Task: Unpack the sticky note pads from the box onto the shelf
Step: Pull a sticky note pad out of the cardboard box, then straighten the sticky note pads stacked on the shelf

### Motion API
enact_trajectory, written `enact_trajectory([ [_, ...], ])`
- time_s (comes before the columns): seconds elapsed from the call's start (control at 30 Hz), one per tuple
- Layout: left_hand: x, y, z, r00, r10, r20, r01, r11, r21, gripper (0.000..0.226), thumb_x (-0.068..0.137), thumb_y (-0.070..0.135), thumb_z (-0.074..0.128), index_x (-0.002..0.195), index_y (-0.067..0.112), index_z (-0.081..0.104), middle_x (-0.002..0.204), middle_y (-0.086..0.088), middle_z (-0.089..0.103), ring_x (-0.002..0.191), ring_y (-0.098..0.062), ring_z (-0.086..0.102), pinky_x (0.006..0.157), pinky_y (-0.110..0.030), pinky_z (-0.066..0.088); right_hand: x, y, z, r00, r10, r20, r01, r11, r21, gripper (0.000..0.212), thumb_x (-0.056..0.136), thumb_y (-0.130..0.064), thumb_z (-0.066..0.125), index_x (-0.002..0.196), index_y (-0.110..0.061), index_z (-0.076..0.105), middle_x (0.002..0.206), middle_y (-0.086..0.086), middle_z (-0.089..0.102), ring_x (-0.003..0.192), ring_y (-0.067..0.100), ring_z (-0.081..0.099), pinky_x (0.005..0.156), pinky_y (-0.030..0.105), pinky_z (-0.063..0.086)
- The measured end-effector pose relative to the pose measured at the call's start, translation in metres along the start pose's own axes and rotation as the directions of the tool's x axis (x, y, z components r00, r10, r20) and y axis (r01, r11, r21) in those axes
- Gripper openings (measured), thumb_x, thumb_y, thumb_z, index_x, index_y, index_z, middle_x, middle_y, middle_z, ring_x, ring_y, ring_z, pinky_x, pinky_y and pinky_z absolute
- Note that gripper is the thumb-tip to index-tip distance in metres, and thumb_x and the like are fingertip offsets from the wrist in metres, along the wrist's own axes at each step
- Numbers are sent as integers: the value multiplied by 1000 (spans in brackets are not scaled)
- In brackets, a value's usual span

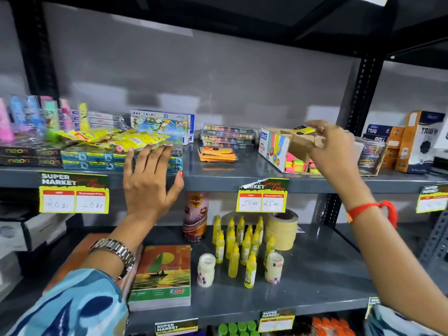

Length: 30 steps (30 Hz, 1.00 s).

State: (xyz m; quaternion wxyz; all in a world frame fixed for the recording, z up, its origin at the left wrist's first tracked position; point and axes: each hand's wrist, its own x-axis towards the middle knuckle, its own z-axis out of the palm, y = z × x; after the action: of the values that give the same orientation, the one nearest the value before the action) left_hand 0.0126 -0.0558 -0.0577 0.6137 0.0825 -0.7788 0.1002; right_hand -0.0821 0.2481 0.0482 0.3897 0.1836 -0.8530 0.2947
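A cardboard box (274,147) with a colourful printed side stands tilted on the grey upper shelf (218,175), several neon sticky note pads (298,164) showing inside it. My right hand (332,146) is raised over the box's open top and pinches a yellow sticky note pad (304,130) between its fingertips. Left of the box, a small pile of orange sticky note pads (217,154) lies on the shelf. My left hand (150,180), fingers spread and holding nothing, rests against the blue boxes (97,160) at the shelf's front edge.
Pens, neon boxes and yellow packets fill the shelf's left; clear cases (226,135) sit behind the orange pads; a clear tub (371,154) and Trio boxes (409,144) stand right. Below are glue bottles (240,243), tape rolls (282,229), a can and a notebook (161,277).
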Motion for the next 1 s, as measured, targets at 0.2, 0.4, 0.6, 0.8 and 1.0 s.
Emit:
enact_trajectory([
  [0.2, 0, 0, -2, 1000, 3, 19, -3, 1000, -4, 55, 93, 40, 36, 128, 4, 57, 123, -13, 62, 118, -30, 49, 112, -45, 20, -7, -90, 50, 956, -108, 271, 81, 991, 110, 41, 87, -36, 62, 113, -6, 59, 110, 15, 67, 102, 31, 62, 85, 33, 48],
  [0.4, 1, 0, -2, 1000, 10, 12, -10, 1000, 2, 53, 91, 38, 40, 127, 3, 58, 123, -12, 62, 118, -28, 48, 112, -46, 21, -2, -132, 106, 831, -18, 556, 35, 999, -20, 69, 81, -62, 54, 115, -2, 54, 125, 20, 58, 116, 37, 53, 93, 40, 45],
  [0.6, 1, -1, -1, 1000, 14, 6, -14, 1000, 16, 53, 91, 38, 40, 126, 4, 59, 122, -11, 63, 118, -28, 48, 113, -45, 20, 13, -137, 127, 812, 74, 579, -41, 997, -70, 57, 77, -48, 65, 115, -6, 56, 128, 18, 56, 118, 38, 51, 100, 43, 46],
  [0.8, 0, -1, 2, 1000, 6, -5, -6, 1000, 14, 54, 90, 39, 38, 126, 5, 60, 121, -12, 64, 118, -27, 48, 113, -44, 20, 6, -123, 113, 901, 49, 432, -101, 990, 99, 47, 63, -45, 76, 86, -6, 65, 104, 16, 67, 101, 35, 62, 82, 38, 53],
  [1.0, 0, 0, 1, 1000, 12, -12, -12, 1000, -6, 53, 90, 38, 40, 127, 5, 58, 121, -13, 63, 118, -30, 49, 113, -44, 19, 1, -102, 75, 959, 32, 281, -99, 969, 227, 39, 62, -44, 77, 77, -9, 72, 74, 11, 67, 77, 28, 64, 55, 27, 46],
])
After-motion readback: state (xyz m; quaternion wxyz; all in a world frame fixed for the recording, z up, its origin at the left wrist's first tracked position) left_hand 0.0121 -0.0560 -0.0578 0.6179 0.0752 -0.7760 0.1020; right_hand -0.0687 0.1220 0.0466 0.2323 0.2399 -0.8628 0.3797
